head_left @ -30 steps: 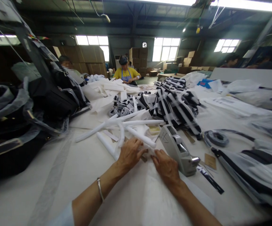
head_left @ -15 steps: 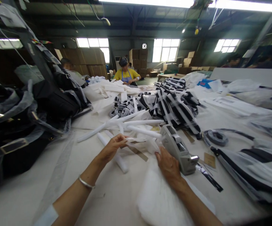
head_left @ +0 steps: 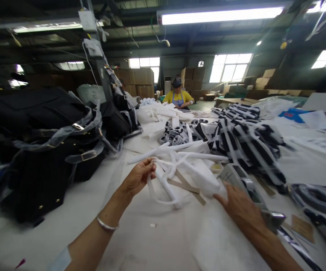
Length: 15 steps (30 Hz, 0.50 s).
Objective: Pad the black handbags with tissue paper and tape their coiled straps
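My left hand [head_left: 139, 177] is raised over the white table [head_left: 67, 210], its fingers pinched on a thin white foam sheet [head_left: 163, 165] that hangs from them. My right hand [head_left: 238, 207] lies lower at the right with fingers stretched forward, touching the sheet's other end [head_left: 208, 186] beside a grey tape dispenser [head_left: 247, 186]. Rolled white foam tubes [head_left: 180, 156] lie tangled just beyond both hands. A brown strip [head_left: 187, 184] rests under the sheet.
Black bags wrapped in clear film [head_left: 44, 150] pile up at the left. Black-and-white striped straps [head_left: 244, 139] heap at the right, with coiled straps [head_left: 177, 135] behind. A person in yellow [head_left: 178, 98] sits at the table's far end. Cardboard boxes stand by the windows.
The camera has turned left and tipped up. My left hand lifted the white foam sheet off the table. My right hand shifted right, near the tape dispenser.
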### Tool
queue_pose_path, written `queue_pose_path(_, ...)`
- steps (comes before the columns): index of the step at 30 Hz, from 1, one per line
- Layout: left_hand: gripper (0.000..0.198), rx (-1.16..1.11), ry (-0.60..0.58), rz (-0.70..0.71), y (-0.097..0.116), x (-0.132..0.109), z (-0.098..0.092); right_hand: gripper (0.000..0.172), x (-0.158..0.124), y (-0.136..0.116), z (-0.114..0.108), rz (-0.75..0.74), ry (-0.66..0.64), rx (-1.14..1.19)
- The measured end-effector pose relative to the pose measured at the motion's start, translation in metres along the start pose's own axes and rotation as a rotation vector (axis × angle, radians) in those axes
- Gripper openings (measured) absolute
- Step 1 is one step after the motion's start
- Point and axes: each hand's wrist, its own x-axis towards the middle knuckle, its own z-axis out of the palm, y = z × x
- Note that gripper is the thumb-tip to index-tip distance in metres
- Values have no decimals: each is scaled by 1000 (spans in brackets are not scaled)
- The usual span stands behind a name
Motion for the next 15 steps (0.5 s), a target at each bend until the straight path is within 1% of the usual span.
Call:
queue_pose_path(1, 39, -2, -8, 8, 1, -5, 4, 45, -3, -5, -10, -20, 56, 31)
queue_pose_path(2, 39, -2, -18, 16, 1, -10, 10, 43, -8, -11, -20, -32, 89, 109)
queue_pose_path(3, 38, -5, -28, 22, 0, -15, 16, 41, -13, -21, -29, -40, 83, 241)
queue_pose_path(4, 37, -1, -44, 27, -3, -20, 24, 41, -20, -32, -37, -57, 23, 420)
queue_pose_path(5, 37, 18, -69, 30, -6, -25, 32, 43, -28, -45, -43, -71, -83, 635)
queue_pose_path(6, 36, 56, -106, 32, -11, -31, 41, 47, -35, -60, -48, -75, -215, 867)
queue_pose_path(7, 35, 113, -159, 29, -15, -37, 49, 51, -43, -75, -51, -73, -353, 1097)
queue_pose_path(8, 35, 180, -222, 23, -20, -43, 57, 56, -49, -89, -53, -49, -450, 1315)
queue_pose_path(9, 35, 250, -282, 13, -25, -49, 64, 57, -54, -101, -54, -14, -495, 1510)
queue_pose_path(10, 35, 311, -327, -3, -29, -56, 69, 56, -57, -110, -56, 36, -481, 1674)
queue_pose_path(12, 35, 391, -357, -53, -36, -69, 73, 49, -55, -115, -61, 139, -345, 1882)
queue_pose_path(13, 35, 418, -350, -84, -39, -75, 73, 44, -50, -110, -66, 186, -252, 1931)
queue_pose_path(15, 36, 451, -338, -149, -45, -88, 71, 34, -38, -88, -76, 272, -58, 1954)
